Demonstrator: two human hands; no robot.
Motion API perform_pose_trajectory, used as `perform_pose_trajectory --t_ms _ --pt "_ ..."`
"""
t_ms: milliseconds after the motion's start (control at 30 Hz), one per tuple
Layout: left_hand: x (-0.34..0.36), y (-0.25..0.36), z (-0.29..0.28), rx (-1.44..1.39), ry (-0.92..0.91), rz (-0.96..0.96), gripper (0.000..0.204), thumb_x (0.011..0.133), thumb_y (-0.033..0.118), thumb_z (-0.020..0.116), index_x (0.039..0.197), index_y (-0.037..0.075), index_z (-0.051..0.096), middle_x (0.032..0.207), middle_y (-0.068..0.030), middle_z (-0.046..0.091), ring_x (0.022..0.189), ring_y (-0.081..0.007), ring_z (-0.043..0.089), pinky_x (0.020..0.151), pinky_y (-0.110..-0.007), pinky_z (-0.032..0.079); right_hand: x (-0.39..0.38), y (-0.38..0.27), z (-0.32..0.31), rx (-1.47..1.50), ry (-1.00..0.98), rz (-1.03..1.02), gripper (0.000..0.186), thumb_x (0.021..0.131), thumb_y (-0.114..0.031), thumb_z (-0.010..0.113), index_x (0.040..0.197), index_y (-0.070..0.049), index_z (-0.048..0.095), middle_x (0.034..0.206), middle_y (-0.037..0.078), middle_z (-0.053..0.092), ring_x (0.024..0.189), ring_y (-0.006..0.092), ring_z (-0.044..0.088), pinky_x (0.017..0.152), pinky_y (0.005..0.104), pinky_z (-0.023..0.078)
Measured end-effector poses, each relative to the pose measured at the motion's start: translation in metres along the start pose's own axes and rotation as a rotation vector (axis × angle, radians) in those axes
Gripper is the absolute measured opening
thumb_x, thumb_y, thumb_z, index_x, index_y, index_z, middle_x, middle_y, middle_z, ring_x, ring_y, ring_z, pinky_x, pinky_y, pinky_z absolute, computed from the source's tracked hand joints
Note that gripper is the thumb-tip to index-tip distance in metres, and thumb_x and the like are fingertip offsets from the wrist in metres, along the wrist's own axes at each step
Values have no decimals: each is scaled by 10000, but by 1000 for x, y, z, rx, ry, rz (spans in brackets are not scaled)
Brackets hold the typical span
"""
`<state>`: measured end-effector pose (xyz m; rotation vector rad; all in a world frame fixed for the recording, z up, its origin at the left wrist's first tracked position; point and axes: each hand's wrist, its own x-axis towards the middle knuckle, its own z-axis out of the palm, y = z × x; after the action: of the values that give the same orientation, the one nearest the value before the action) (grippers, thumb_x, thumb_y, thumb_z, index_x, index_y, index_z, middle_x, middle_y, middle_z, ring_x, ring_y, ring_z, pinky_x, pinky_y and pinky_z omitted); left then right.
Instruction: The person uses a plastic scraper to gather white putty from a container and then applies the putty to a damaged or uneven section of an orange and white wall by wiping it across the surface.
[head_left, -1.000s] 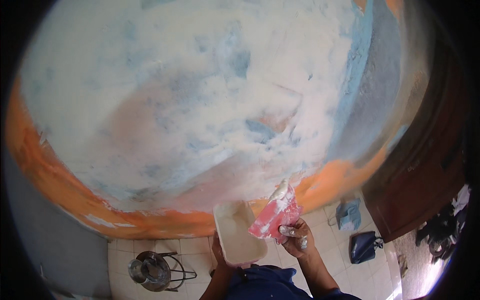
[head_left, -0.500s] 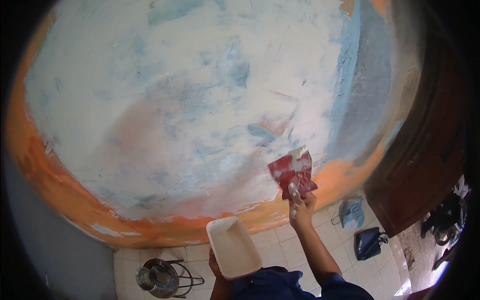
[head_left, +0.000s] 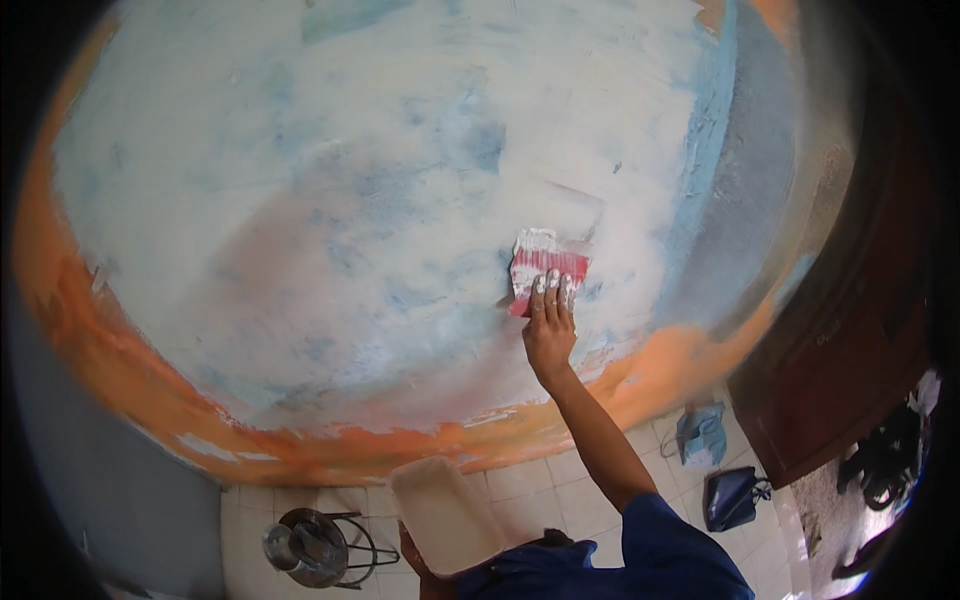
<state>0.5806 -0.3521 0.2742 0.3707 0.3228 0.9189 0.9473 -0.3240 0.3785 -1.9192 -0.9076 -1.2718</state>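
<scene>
In my right hand is a red putty knife with a wide flat blade, smeared with white filler. Its front edge lies against the wall, which is mostly coated in white filler with bluish patches showing through. White smears mark the fingers, which press on the blade's face. Down by my body, my left hand grips the side of a rectangular cream tub, tilted with its pale inside showing; most of that hand is hidden behind the tub.
A round stool with a clear object on it stands on the tiled floor at lower left. To the right lie a light blue bag and a dark handbag. A dark brown door stands at the far right.
My right hand has moved up and left, turning over so its back shows, and brought the putty knife onto the wall. The tub has shifted slightly left and down with my left hand.
</scene>
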Motion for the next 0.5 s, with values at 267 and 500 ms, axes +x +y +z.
perform_pose_trajectory --t_ms 267,500 --pt "0 -16 -10 13 15 54 470 998 364 351 1320 37 456 1213 -160 580 1042 -313 616 874 -441 541 -44 4 -58 149 -137 -10 619 673 135 506 1278 8 522 1320 243 506 1252 410 464 1037 474 393" --pt "-4 -25 -6 113 6 100 428 1009 322 340 1299 36 471 1179 -151 595 1007 -275 632 832 -399 564 60 0 -61 131 51 -127 595 676 124 513 1262 26 536 1295 235 529 1212 410 499 1014 472 416"
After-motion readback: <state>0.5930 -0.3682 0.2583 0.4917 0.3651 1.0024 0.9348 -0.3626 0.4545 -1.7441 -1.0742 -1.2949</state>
